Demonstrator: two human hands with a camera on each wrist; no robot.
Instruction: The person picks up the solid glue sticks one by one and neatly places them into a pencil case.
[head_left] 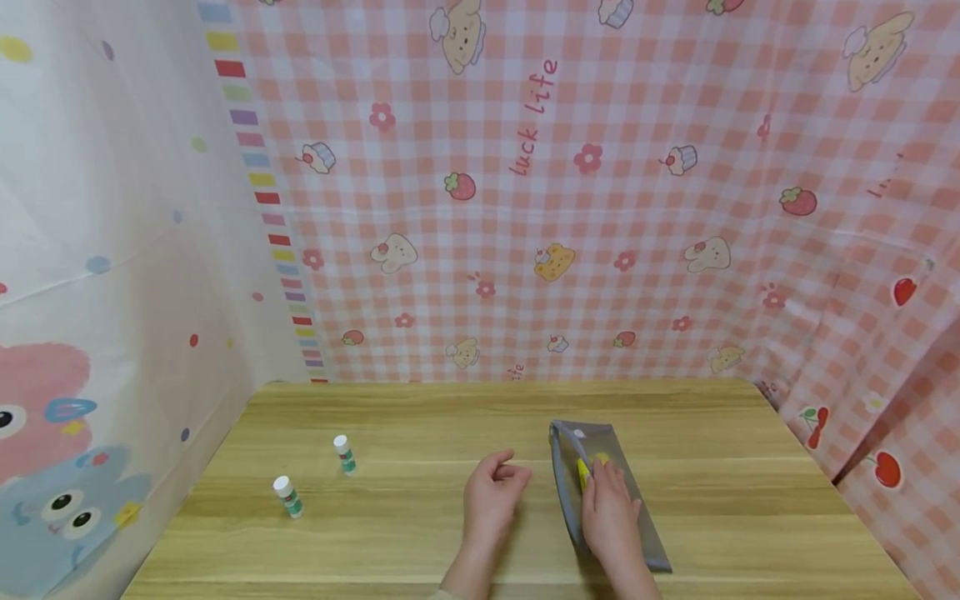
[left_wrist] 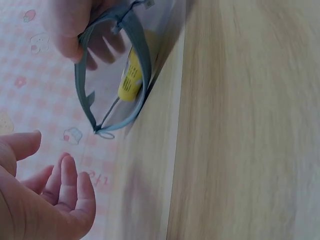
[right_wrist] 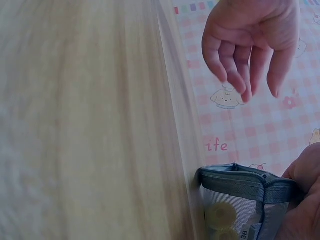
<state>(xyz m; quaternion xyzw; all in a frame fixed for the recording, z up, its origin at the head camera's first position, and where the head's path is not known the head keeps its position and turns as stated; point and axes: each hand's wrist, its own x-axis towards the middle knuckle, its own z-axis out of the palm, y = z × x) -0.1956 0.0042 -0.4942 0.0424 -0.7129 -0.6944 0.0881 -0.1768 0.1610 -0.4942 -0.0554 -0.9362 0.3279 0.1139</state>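
My right hand (head_left: pixel 611 512) grips the upper side of a grey mesh zip pouch (head_left: pixel 645 533), which lies on the table with its mouth gaping to the left. In the left wrist view, the thumb is outside the pouch's rim and the fingers show beyond it. Inside the pouch lies a yellow cylinder (left_wrist: pixel 131 80) with dark print; the right wrist view shows two yellow round ends (right_wrist: pixel 221 215) through the mesh. My left hand (head_left: pixel 491 500) hovers left of the pouch mouth, holding nothing, its fingers loosely bent.
Two small white-capped tubes with green labels stand on the left of the table, the nearer tube (head_left: pixel 288 497) and the farther tube (head_left: pixel 344 455). The wood-grain table (head_left: pixel 420 417) ends at a pink checked curtain (head_left: pixel 517 208) behind and a white printed curtain (head_left: pixel 150 250) on the left.
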